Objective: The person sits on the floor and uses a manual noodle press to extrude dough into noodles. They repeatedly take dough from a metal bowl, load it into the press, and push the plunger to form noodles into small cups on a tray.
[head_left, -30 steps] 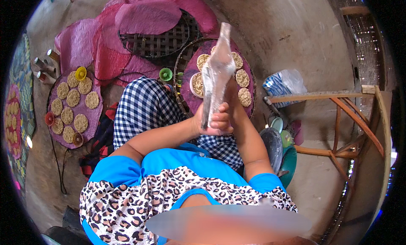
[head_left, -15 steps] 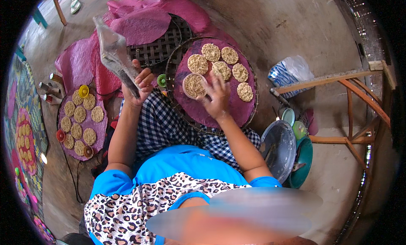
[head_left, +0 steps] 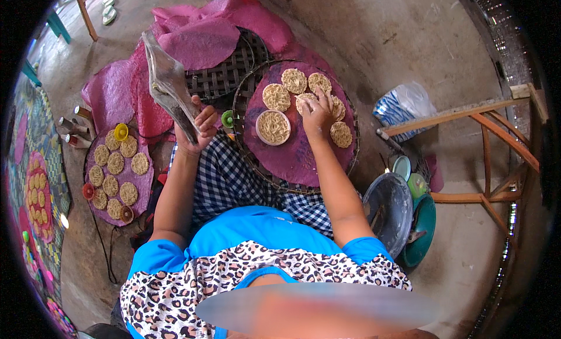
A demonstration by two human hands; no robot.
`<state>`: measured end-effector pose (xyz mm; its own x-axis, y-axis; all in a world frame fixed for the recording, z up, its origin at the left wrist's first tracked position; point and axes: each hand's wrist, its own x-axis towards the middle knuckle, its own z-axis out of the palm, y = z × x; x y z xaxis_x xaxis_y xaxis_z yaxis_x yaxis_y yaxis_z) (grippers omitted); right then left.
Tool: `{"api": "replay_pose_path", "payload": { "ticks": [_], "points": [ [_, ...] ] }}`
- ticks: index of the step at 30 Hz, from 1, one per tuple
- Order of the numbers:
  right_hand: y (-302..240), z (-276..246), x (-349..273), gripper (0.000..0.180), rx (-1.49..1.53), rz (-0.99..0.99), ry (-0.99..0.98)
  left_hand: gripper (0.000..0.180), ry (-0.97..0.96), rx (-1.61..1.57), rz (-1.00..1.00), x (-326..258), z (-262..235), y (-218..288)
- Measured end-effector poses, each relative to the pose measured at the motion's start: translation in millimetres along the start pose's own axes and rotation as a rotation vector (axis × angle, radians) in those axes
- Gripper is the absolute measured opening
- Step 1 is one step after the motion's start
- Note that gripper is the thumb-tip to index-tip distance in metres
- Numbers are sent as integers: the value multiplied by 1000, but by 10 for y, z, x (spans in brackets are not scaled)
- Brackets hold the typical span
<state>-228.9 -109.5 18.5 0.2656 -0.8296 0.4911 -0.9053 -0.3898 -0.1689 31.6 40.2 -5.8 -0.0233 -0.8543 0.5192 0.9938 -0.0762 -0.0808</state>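
My left hand (head_left: pixel 201 127) is closed round the lower end of a long, flat, greyish piece (head_left: pixel 166 82), partly see-through like folded plastic, tilted up and away. My right hand (head_left: pixel 318 114) reaches over a round tray lined with a purple sheet (head_left: pixel 292 163). Its fingers are apart and touch the strandy top of a pale noodle disc (head_left: pixel 304 103), partly covering it and the neighbouring disc (head_left: pixel 338 109). Several more noodle discs (head_left: pixel 276 97) lie around. Left of my right hand, a round white-rimmed mould (head_left: pixel 273 127) stands filled with noodle strands.
At left, a second purple sheet (head_left: pixel 142 181) bears several noodle discs. Pink sheets (head_left: pixel 198 44) drape over a dark woven basket (head_left: pixel 213 79) beyond. A grey basin (head_left: pixel 388 222) and green basin (head_left: pixel 423 239) stand at right, near a wooden frame (head_left: pixel 461 114) and a plastic bag (head_left: pixel 409 99).
My right hand has moved from beside the filled mould, up and right, onto the noodle discs. The mould now shows uncovered. My left hand still holds the greyish piece.
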Motion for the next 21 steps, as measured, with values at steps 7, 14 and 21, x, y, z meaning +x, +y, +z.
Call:
{"api": "replay_pose_path", "payload": {
  "ticks": [7,14,21],
  "points": [
    [354,-346,-194,15,683,-19,49,42,6,-34,-25,-26,-37,-5],
    [254,-768,-656,38,777,222,-475,51,-49,-20,-62,-14,-52,4],
    [-524,-470,-682,105,266,-292,-268,54,1,126,-63,-61,-31,-5]
  ]
}}
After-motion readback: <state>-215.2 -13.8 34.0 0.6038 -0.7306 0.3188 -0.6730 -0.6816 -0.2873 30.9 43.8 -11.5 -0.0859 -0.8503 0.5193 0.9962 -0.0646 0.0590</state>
